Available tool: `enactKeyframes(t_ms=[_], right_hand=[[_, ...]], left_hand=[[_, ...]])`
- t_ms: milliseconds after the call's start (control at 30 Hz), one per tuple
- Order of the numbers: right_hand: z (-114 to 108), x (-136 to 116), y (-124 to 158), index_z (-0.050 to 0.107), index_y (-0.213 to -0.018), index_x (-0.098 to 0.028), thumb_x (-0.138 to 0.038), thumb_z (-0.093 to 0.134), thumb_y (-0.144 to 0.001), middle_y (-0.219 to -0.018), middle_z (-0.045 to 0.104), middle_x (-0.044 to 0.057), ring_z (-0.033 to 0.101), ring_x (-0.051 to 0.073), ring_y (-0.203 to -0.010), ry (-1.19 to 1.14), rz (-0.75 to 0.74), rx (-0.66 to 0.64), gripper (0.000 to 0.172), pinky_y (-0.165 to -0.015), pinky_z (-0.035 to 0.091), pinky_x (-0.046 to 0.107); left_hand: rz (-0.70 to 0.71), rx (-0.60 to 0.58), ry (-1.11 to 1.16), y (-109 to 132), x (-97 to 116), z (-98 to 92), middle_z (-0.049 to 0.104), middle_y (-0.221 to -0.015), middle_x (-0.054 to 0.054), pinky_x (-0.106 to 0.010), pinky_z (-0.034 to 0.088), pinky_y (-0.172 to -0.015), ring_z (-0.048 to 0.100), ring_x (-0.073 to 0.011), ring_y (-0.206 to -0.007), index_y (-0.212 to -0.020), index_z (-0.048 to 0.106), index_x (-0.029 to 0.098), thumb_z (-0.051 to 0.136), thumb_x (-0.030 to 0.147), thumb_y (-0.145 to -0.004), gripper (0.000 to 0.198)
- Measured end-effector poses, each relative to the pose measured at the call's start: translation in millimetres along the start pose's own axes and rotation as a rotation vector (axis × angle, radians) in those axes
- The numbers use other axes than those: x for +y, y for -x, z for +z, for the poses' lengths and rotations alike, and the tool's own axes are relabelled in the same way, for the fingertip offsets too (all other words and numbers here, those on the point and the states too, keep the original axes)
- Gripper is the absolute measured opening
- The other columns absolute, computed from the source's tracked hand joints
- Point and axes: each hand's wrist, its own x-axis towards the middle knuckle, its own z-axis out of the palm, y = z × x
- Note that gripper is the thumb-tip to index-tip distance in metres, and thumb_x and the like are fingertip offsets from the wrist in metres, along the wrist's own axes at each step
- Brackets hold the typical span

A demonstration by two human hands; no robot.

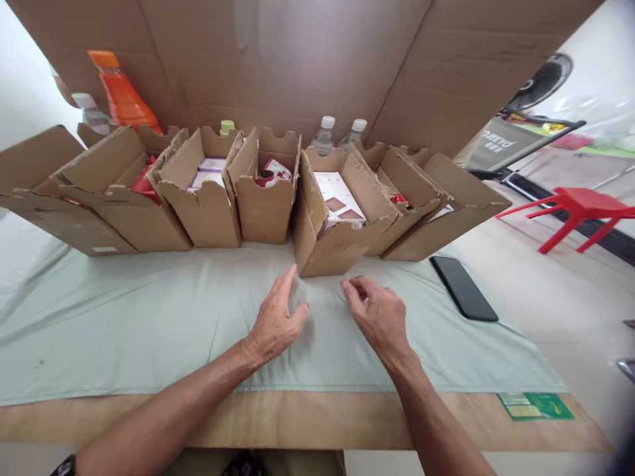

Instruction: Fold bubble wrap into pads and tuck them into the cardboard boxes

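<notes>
My left hand [278,316] is open above the pale green cloth, thumb held away from the stretched fingers. Its fingertips are close to the lower front corner of a brown cardboard box [330,254]; whether they touch it I cannot tell. Inside that box stands a white carton [331,187] with brown diamond shapes on it. My right hand [378,307] is just in front of the same box's right side, its fingers curled in towards the thumb. Nothing shows in its grip. This box sits further forward than the ones beside it.
Other cardboard boxes [264,215] stand in a row, some holding red or white packs. Behind them are an orange bottle [124,96], clear bottles [323,137] and a tall cardboard panel [297,59]. A black phone [464,287] lies right; a green packet [536,406] is near the table edge.
</notes>
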Motion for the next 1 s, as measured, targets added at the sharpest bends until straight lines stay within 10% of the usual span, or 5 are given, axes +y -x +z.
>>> enactKeyframes(t_ms=[400,567,700,867,1000], right_hand=[[30.4,-12.5,-33.3,0.042,-0.159,-0.017,-0.041,0.061,-0.09,-0.167,0.04,0.019,0.047,0.036,-0.149,-0.154,-0.108,-0.234,0.076,-0.102,0.058,0.053],[12.5,-44.8,-40.7,0.066,-0.135,-0.02,-0.038,0.061,-0.091,-0.144,0.065,0.017,0.062,0.035,-0.132,-0.115,-0.198,-0.126,0.048,-0.104,0.055,0.055],[2.4,-116.4,-86.9,0.049,-0.153,-0.022,-0.027,0.056,-0.094,-0.105,0.077,0.007,0.071,0.022,-0.081,-0.171,-0.318,-0.036,0.059,-0.085,0.058,0.043],[11.6,-169.4,-144.3,0.069,-0.124,-0.017,-0.015,0.058,-0.091,-0.087,0.075,0.01,0.07,0.029,-0.087,0.152,-0.234,-0.078,0.035,-0.082,0.052,0.042],[5.5,-166.7,-123.1,0.071,-0.108,-0.019,-0.016,0.054,-0.095,-0.087,0.076,0.009,0.071,0.028,-0.083,0.23,-0.221,-0.091,0.022,-0.075,0.046,0.036]], left_hand=[[0.036,0.018,0.004,-3.5,-18.0,5.8,0.053,-0.156,-0.019,-0.056,0.05,-0.115,0.058,-0.0335,-0.138,-0.158,0.039,0.018,0.059,0.02,-0.086,0.075],[0.104,0.0,-0.073,-4.4,-18.0,6.3,0.06,-0.148,-0.018,-0.056,0.045,-0.12,0.057,-0.0337,-0.139,-0.146,0.054,0.016,0.059,0.017,-0.083,0.063],[0.104,-0.015,-0.095,-8.2,-19.9,4.0,0.064,-0.142,-0.017,-0.054,0.049,-0.117,0.06,-0.0331,-0.134,-0.133,0.064,0.017,0.06,0.015,-0.08,0.053],[0.068,-0.034,-0.115,-14.7,-19.2,-2.0,0.062,-0.144,-0.019,-0.049,0.06,-0.102,0.067,-0.0313,-0.121,-0.128,0.068,0.014,0.058,0.015,-0.084,0.045],[0.077,-0.06,-0.134,0.9,-8.7,-3.7,0.059,-0.147,-0.024,-0.055,0.058,-0.103,0.066,-0.036,-0.125,-0.123,0.071,0.012,0.063,0.016,-0.083,0.041]])
